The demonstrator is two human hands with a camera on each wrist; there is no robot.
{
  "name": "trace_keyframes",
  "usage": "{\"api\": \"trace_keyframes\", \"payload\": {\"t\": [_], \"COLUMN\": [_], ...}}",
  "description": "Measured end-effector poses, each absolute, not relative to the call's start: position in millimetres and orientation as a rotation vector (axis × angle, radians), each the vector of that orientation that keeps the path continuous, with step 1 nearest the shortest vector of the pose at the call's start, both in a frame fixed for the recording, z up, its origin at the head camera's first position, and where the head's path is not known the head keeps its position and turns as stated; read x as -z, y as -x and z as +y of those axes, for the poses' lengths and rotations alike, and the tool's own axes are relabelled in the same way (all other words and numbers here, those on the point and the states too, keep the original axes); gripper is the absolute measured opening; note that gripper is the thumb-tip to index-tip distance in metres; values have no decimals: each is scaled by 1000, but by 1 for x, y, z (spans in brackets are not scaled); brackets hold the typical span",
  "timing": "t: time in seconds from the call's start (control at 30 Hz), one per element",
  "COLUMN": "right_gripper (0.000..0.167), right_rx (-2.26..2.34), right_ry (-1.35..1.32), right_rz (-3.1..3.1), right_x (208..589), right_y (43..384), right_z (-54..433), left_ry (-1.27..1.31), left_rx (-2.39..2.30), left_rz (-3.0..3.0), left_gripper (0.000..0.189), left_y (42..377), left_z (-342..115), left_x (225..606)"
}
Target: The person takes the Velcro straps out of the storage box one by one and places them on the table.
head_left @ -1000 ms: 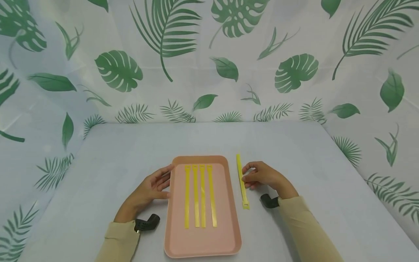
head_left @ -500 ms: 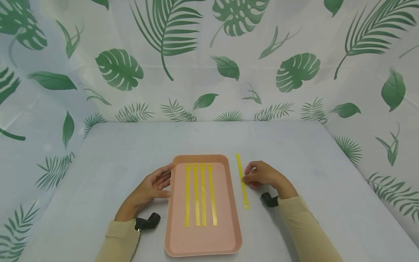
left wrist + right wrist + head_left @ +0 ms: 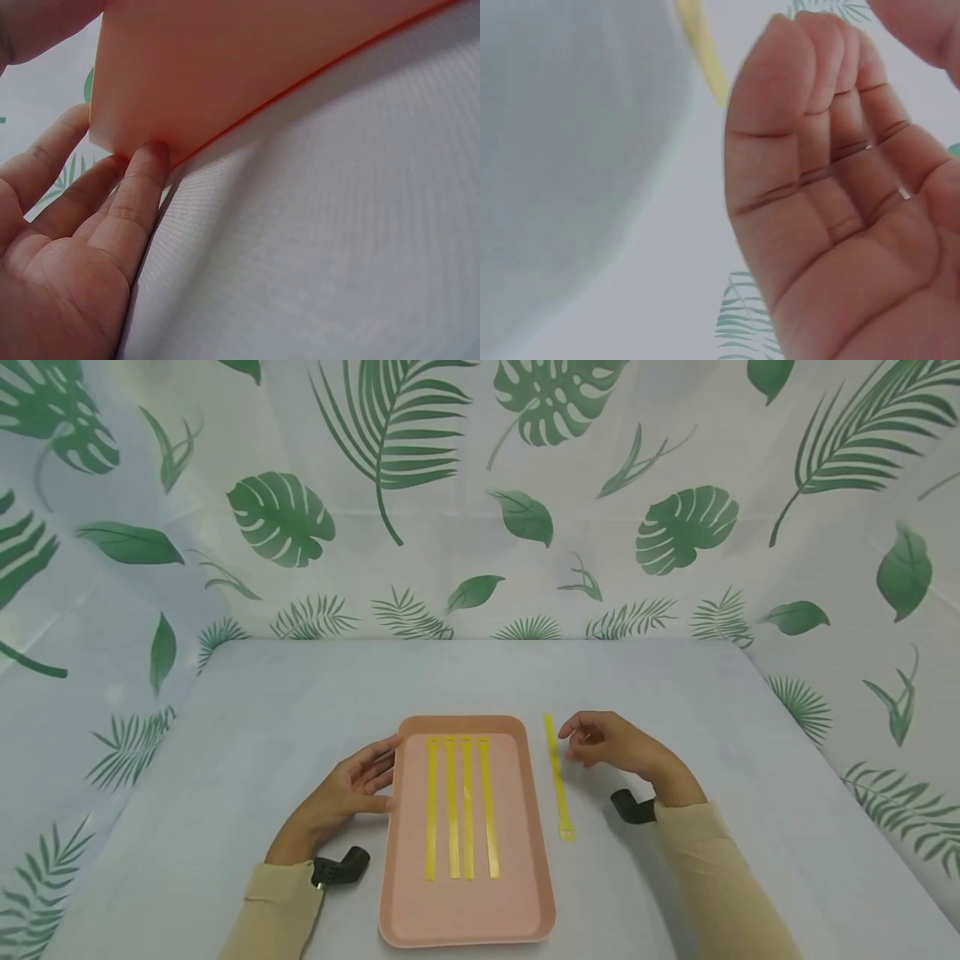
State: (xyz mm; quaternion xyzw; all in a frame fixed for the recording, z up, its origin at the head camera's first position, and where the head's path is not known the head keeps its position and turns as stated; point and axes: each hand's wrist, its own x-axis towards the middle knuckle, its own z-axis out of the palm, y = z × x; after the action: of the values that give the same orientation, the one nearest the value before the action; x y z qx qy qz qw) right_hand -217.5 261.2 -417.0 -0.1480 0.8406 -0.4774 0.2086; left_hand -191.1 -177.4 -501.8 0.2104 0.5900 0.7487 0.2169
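Note:
A pink tray (image 3: 467, 910) stands on the table with several yellow cable straps (image 3: 468, 810) laid side by side in it, their slotted heads at the far end. My left hand (image 3: 348, 789) rests its fingertips and thumb against the tray's left side. In the left wrist view, the fingers (image 3: 142, 187) touch the tray's outer wall (image 3: 195, 75) near its corner. One more yellow cable strap (image 3: 558, 777) lies on the table right of the tray, slotted head toward me. Just right of it hovers my right hand (image 3: 611, 745), fingers loosely bent, holding nothing. The right wrist view shows the bare palm (image 3: 855, 240).
A white cloth covers the table (image 3: 262, 718). Behind and at both sides hangs a white curtain (image 3: 450, 510) printed with green leaves. Black wrist cameras (image 3: 341, 867) stick out from both sleeves.
My right hand has let go of the loose cable strap and lifted away up and to the right. The strap stays beside the tray. My left hand has kept its place.

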Motion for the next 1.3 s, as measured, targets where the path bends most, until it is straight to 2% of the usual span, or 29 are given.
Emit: {"api": "trace_keyframes", "payload": {"t": [0.57, 1.3], "right_gripper": [25, 27], "right_rx": [1299, 1295], "right_ry": [794, 887], "right_rz": [2334, 2232], "right_x": [399, 390], "right_y": [235, 245], "right_z": [234, 186], "left_ry": [-608, -631], "left_rx": [-2092, -2082], "left_rz": [1609, 1610], "left_gripper": [101, 103], "left_y": [191, 194], "left_z": [-180, -182], "left_x": [505, 508]}}
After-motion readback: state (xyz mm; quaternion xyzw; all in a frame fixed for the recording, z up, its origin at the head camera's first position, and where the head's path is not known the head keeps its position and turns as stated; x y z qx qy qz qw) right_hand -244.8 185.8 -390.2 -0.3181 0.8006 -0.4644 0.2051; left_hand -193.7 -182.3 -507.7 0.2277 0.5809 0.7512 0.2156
